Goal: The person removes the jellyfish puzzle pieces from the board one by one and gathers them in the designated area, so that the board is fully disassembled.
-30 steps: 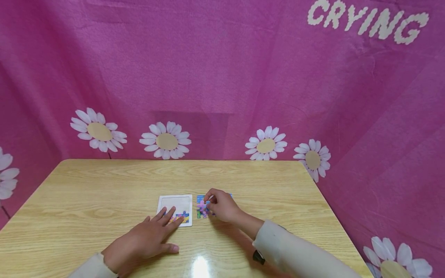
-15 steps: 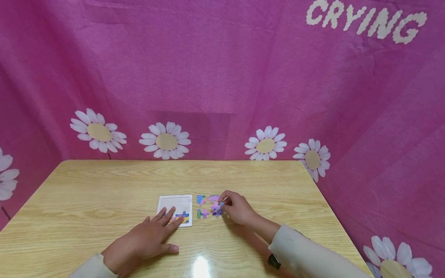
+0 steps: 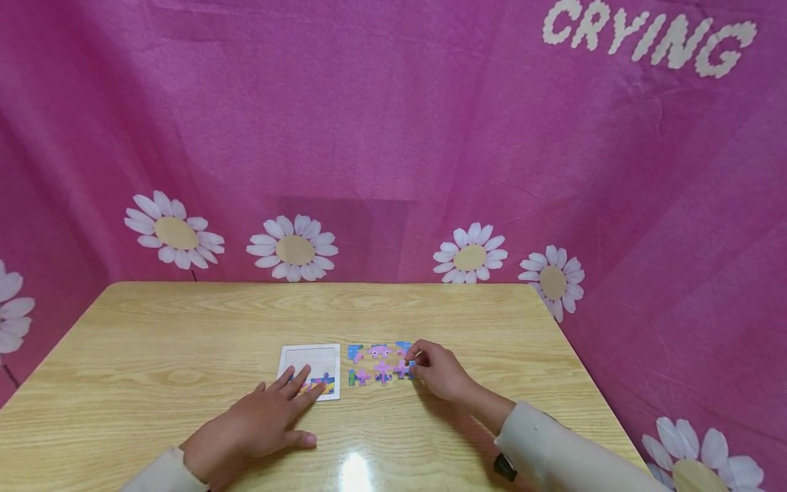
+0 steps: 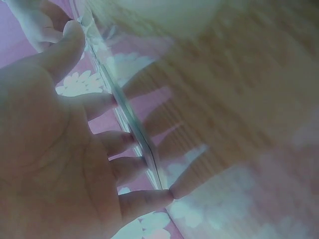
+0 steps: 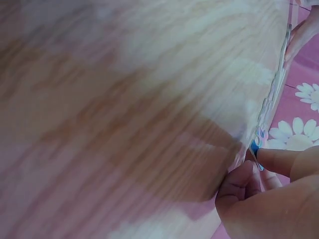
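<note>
We see loose jigsaw pieces [image 3: 380, 351] in two short rows just right of the white puzzle tray [image 3: 312, 360], spaced, we judge, so each picture shows. More pieces fill the tray's near side, partly hidden by our left hand [image 3: 258, 424], whose spread fingers lie across it, likely steadying it while grasping nothing. Our right hand [image 3: 445, 372] comes in from the near right, finger and thumb pinching the near-right piece [image 5: 256, 148], probably by its edge to leave neighbours undisturbed.
</note>
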`<state>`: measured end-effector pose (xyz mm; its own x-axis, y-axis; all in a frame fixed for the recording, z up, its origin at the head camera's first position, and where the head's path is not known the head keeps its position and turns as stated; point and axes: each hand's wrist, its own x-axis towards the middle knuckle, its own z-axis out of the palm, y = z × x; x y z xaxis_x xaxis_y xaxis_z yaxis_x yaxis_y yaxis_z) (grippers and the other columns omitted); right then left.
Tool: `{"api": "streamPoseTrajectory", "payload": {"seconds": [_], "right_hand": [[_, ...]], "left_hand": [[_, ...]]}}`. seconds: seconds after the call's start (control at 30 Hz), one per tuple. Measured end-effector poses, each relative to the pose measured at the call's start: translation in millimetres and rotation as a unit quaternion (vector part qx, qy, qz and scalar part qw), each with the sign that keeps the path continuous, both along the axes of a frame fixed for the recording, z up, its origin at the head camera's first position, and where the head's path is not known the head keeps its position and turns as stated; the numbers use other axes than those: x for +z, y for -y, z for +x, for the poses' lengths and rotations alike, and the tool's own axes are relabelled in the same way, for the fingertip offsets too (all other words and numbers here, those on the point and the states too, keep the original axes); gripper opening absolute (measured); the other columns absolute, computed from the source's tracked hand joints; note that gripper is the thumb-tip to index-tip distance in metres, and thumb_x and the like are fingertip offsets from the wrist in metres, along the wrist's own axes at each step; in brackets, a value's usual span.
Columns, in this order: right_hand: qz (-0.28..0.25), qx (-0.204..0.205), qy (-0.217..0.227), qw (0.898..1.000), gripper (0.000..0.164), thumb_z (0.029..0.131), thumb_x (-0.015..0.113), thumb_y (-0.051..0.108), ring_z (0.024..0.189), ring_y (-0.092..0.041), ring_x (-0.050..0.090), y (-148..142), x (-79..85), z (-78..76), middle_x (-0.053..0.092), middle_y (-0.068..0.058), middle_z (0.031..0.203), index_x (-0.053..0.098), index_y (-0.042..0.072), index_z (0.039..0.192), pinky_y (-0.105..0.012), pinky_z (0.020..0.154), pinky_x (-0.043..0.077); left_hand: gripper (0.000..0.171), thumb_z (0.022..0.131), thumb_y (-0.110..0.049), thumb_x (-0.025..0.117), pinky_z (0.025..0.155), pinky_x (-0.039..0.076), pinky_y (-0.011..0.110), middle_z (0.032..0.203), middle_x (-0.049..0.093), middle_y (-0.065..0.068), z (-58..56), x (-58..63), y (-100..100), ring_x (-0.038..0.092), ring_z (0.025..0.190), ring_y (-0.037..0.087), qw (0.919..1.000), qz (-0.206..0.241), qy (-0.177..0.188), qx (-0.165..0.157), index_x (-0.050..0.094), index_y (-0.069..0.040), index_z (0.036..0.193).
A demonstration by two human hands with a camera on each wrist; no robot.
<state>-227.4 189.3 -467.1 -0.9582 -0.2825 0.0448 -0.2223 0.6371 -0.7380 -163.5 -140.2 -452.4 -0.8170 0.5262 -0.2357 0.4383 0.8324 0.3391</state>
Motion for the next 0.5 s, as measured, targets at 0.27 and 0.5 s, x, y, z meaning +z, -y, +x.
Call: {"api": "streamPoseTrajectory", "payload": {"seconds": [0.27,0.5], "right_hand": [[0.009,0.005,-0.004,1.0,0.015,0.092,0.069,-0.007,0.076,-0.013,0.053,-3.8,-3.2,0.3,0.06,0.0,0.08,0.067,0.006,0.097,-0.029,0.071,0.044],[0.032,0.016,-0.009,0.999,0.013,0.094,0.068,-0.006,0.079,-0.014,0.051,-3.3,-3.2,1.4,0.059,0.0,0.085,0.069,0.006,0.099,-0.029,0.073,0.044]], "left_hand": [[0.086,0.09,-0.064,0.066,0.111,0.026,0.076,0.169,0.025,0.017,0.9,1.7,-0.9,0.021,0.155,0.045,1.0,0.001,0.001,-0.001,0.041,-0.019,0.16],[0.085,0.09,-0.064,0.066,0.112,0.026,0.075,0.17,0.025,0.015,1.6,0.9,-0.9,0.021,0.155,0.044,1.0,-0.002,0.003,0.003,0.041,-0.021,0.16]]}}
